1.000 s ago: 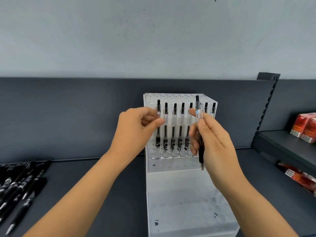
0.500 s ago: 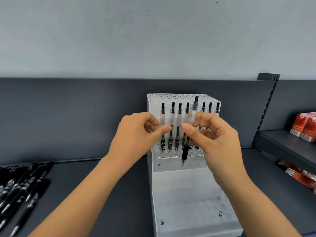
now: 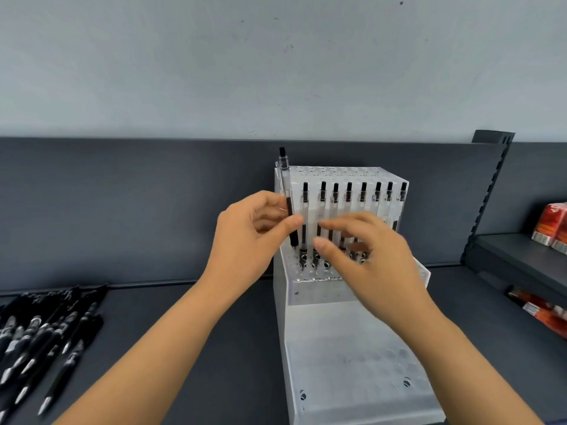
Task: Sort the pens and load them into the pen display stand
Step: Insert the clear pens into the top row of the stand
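At the centre of the frame, at the left end of the pen display stand [image 3: 352, 348], a clear-barrelled pen [image 3: 285, 179] is held with its tip just above the lowest perforated plate, beside a row of loaded pens [image 3: 349, 196] that stand upright in the same tier. The likeliest fault from here is judged to be a missed hole. The pen is slightly tilted, its cap end leaning toward the upper left, so the tip could be caught on the plate between holes or be pushed against the neighbouring pen and knock it askew. The loaded row could also be disturbed by the right hand [image 3: 374, 262], which is held close in front of it. The stand looks light, so it might be shifted on the table [image 3: 184, 348] if the pen is forced. The left hand [image 3: 248, 237] is raised from the lower left, and the barrel is pinched between thumb and curled fingers. The right hand is reached in from the lower right with the fingers spread and relaxed. Nothing is seen to be grasped in it. It is blurred, so contact with the row cannot be told. More pens [image 3: 40, 338] are left loose on the table at the lower left.
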Demonstrator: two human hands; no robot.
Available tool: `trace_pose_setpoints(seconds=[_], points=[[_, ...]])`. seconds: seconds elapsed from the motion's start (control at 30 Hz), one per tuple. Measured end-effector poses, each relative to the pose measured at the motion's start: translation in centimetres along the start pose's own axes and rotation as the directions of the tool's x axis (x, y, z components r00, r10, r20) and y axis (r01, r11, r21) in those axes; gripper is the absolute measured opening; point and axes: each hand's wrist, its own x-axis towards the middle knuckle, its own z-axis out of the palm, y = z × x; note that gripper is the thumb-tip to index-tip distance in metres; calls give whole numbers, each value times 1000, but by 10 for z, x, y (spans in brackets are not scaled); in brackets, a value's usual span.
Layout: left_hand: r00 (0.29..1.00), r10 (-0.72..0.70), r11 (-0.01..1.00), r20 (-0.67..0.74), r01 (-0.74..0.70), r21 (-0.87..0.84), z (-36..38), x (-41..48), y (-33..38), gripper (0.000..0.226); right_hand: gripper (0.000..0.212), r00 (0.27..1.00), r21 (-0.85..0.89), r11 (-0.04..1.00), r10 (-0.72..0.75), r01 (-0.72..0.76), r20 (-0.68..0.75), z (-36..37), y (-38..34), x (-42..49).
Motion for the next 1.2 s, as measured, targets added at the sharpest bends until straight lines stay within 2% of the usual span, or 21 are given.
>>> trace_pose_setpoints(seconds=[0.07,0.2,0.5,0.77,0.93,1.03,1.1,1.2], points=[[999,-23,999,46,21,43,3,-1,-9,16,38,998,-146,988,-32,41,62,3,4,-6],[997,-29,998,68,25,51,6,-4,-20,17,47,995,-284,955,-62,81,74,4,6,-15],[999,26,998,-37,-28,-60,7,3,-19,19,53,991,-304,950,-33,72,132,4,6,-21],[993,-57,962,104,26,272,7,-4,-34,19,53,989,-346,935,-29,79,146,6,6,-24],[987,-132,909,87,86,409,5,-2,-25,17,63,990,-459,882,-50,107,134,7,0,-27],[983,-158,863,95,90,497,1,-10,-15,26,67,986,-493,858,-79,143,148,5,-4,-27],[986,-147,815,74,79,574,-8,-21,-9,35,64,980,-505,843,-123,186,155,5,-11,-28],[996,-87,654,20,42,755,-32,-47,-3,48,56,957,-444,850,-223,284,186,12,-26,-28]])
